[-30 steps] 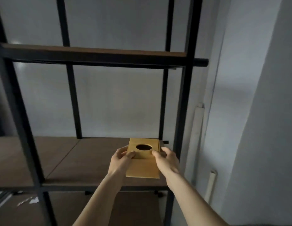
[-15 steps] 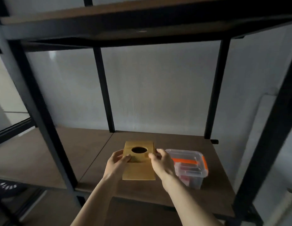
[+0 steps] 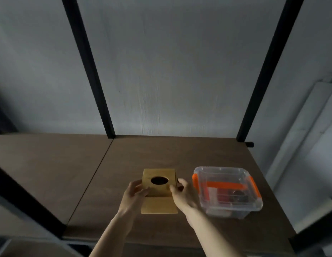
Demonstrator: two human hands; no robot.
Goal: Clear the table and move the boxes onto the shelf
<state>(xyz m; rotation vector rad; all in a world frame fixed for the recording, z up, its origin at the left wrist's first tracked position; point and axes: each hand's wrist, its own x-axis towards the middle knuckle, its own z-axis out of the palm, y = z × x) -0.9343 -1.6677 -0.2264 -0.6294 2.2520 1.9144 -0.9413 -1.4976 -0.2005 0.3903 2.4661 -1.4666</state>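
Hands, left hand and right hand, clasping wooden box (beside clear bin) on shelf.

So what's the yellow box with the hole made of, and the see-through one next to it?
The yellow box looks like wood, matte and smooth, though it could be thick card. The see-through box looks like glossy clear plastic with orange clips; its contents show through.

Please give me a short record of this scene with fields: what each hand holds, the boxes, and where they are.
left hand: grip on the left side of the wooden box
right hand: grip on its right side
wooden box: round hole on top, on or just above the shelf
plastic box: clear, orange latches, on the shelf, right of the wooden box
gap between boxes: small, not touching
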